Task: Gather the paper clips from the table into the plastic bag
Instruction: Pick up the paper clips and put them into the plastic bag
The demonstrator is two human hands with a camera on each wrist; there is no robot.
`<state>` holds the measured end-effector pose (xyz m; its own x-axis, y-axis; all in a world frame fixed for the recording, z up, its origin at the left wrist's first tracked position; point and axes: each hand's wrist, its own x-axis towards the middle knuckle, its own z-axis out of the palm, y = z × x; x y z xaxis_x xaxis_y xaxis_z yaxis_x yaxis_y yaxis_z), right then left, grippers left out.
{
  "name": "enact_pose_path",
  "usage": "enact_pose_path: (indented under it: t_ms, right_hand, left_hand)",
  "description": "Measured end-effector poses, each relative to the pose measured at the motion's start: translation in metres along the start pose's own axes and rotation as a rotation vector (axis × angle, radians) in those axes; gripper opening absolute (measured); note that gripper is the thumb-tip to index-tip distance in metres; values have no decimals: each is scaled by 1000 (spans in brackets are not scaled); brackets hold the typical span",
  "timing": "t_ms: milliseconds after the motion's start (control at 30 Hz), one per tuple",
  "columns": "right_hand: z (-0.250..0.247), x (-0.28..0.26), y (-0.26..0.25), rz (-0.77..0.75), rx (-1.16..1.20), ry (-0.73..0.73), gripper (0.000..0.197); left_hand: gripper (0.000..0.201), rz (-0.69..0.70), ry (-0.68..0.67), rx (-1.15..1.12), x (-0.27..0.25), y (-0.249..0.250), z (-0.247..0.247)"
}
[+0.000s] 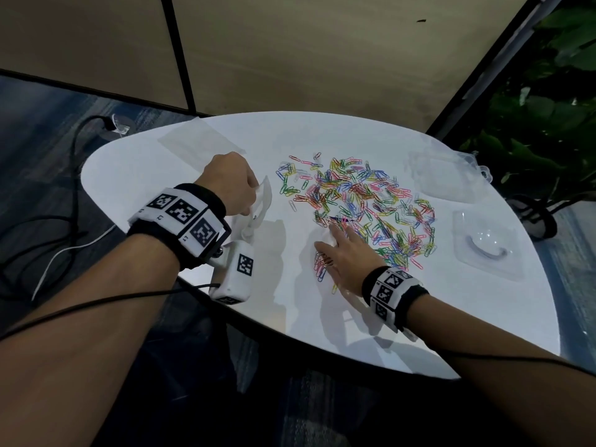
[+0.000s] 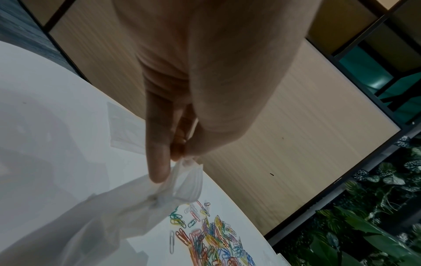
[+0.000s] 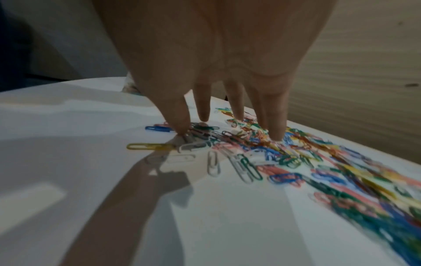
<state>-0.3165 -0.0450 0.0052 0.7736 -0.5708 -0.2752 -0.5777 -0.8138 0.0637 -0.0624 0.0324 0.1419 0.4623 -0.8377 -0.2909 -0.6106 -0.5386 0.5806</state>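
Observation:
Several coloured paper clips [image 1: 364, 201] lie spread over the middle of the white table [image 1: 290, 317]. My left hand [image 1: 232, 185] pinches the rim of a clear plastic bag [image 1: 261, 204] and holds it up to the left of the pile. In the left wrist view my thumb and fingers [image 2: 159, 162] grip the plastic bag [image 2: 127, 212] above the paper clips [image 2: 205, 237]. My right hand [image 1: 345, 250] lies spread on the near left edge of the pile. Its straight fingertips [image 3: 276, 133] press down on the paper clips [image 3: 273, 158].
Two clear plastic trays [image 1: 448, 175] [image 1: 487, 243] lie at the table's right side. A flat clear sheet [image 1: 200, 140] rests at the far left. The table's near edge [image 1: 322, 359] runs under my forearms. Plants [image 1: 548, 108] stand to the right, wall panels behind.

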Motion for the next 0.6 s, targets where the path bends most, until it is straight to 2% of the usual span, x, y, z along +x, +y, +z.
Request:
enact_pose_path:
  t_ms: [67,200,333,500,600]
  right_hand:
    - [2,2,3,23,22,-22,43]
    - [-2,13,2,-33,88,62,21]
    - [-8,20,10,57,188,74,19]
    - [-38,18,27,449,789,248,12]
    - [-59,19,31,573,1242,303,10]
  left_hand:
    - [33,0,0,1,1,-1,0]
    - [33,3,-3,9,4,-1,1]
    - [31,18,-29,33,4,2,5]
    - [30,39,-42,47,4,8,10]
    - [30,52,-83,48,5,13,19]
